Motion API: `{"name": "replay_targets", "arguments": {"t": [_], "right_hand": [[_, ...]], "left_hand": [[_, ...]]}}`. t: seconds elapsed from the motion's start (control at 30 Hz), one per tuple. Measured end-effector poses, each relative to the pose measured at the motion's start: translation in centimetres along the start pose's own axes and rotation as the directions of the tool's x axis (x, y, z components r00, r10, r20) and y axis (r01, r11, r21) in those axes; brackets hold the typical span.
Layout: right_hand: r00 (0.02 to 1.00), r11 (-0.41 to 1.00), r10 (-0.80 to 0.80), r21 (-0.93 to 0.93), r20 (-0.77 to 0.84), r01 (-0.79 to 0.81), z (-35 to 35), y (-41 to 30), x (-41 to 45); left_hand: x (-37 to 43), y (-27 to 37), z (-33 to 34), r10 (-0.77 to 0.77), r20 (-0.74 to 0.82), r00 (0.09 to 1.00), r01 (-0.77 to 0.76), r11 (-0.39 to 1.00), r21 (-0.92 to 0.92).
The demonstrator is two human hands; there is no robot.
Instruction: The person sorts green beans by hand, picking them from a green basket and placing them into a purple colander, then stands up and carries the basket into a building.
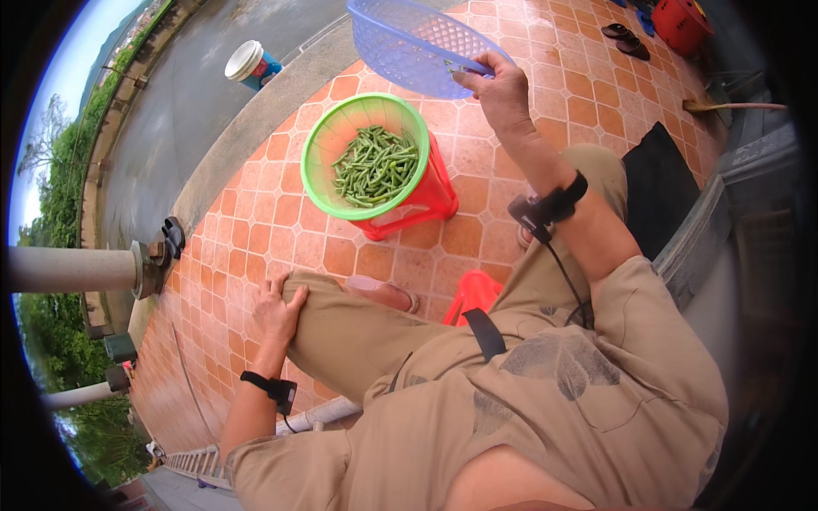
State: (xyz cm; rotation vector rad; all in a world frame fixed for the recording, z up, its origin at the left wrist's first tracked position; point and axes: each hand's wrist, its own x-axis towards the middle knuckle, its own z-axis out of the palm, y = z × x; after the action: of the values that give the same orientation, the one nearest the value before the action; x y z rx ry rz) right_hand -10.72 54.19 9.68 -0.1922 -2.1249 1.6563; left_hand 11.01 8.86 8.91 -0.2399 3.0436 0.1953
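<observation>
My right hand (500, 89) grips the rim of a blue plastic basket (409, 54), which is tilted up off to the front; a few green scraps cling inside it near my fingers. Cut green bean pieces (376, 166) lie in a round basket with a green rim (311, 191). That basket rests on a red plastic stool (441, 188) between my knees and the blue basket. My left hand (275, 308) lies on my left knee with its fingers spread, holding nothing. Both forearms wear black straps with small devices.
A white and blue bucket (254, 64) stands on the grey ground beyond the kerb. Dark sandals (172, 236) lie by a pillar base (146, 269) at left. At right are a black mat (659, 185), a broom (709, 106), slippers (626, 41) and a red bucket (680, 27).
</observation>
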Motion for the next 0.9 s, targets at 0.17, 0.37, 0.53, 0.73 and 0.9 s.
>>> {"name": "replay_targets", "arguments": {"t": [0.17, 0.37, 0.53, 0.73, 0.9], "right_hand": [[0.984, 0.989, 0.147, 0.018, 0.100, -0.150, 0.4, 0.6, -0.2], [0.982, 1.000, 0.001, 0.004, 0.191, -0.001, 1.6, 1.0, 3.5], [0.987, 0.991, -0.034, -0.127, 0.155, 0.054, 3.1, 3.8, 8.7], [0.991, 0.972, 0.069, -0.231, 0.111, -0.042, 5.2, 7.5, 12.0], [0.981, 0.956, 0.157, -0.266, 0.116, -0.121, 6.0, 9.9, 11.5]], "left_hand": [[1.3, -1.5, -0.4, -0.190, 0.155, 0.969, 0.214, 0.964, -0.157], [6.4, -0.8, -0.4, -0.037, 0.291, 0.956, 0.076, 0.989, -0.125], [10.0, -2.7, -0.7, 0.046, 0.507, 0.861, -0.012, 0.998, -0.069], [15.4, 3.5, -3.7, -0.025, 0.703, 0.711, 0.093, 0.994, -0.059], [16.2, 4.8, -3.4, -0.100, 0.779, 0.619, 0.247, 0.966, -0.073]]}}
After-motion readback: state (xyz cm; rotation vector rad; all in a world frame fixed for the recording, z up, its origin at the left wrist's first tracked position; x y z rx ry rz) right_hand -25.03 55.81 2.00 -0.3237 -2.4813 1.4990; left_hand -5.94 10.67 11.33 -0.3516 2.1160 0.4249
